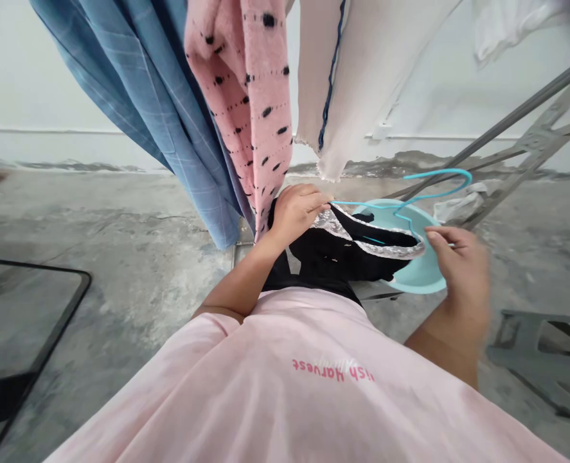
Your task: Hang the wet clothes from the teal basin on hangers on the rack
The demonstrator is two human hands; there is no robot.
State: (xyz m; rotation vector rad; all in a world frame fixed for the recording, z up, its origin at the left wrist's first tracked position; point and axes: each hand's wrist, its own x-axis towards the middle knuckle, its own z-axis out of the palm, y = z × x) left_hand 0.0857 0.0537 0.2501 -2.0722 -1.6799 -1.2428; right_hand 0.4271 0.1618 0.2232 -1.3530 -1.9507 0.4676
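Note:
A black garment with silver sequin trim (347, 254) lies across my front, and my left hand (297, 212) is closed on its upper edge. A thin turquoise plastic hanger (439, 183) stands above the garment, with one arm running into the neckline toward my left hand. My right hand (458, 276), slightly blurred, pinches the hanger's other arm end beside the sequin trim. Below the garment a pale turquoise plastic basin (424, 276) rests, partly hidden by the cloth and the hanger.
Blue checked, pink dotted and cream clothes (246, 77) hang overhead. A grey metal rack (535, 141) leans at the right, near a crumpled white cloth (458, 206). A black-framed glass panel (24, 315) lies at the left on the concrete floor (130, 212).

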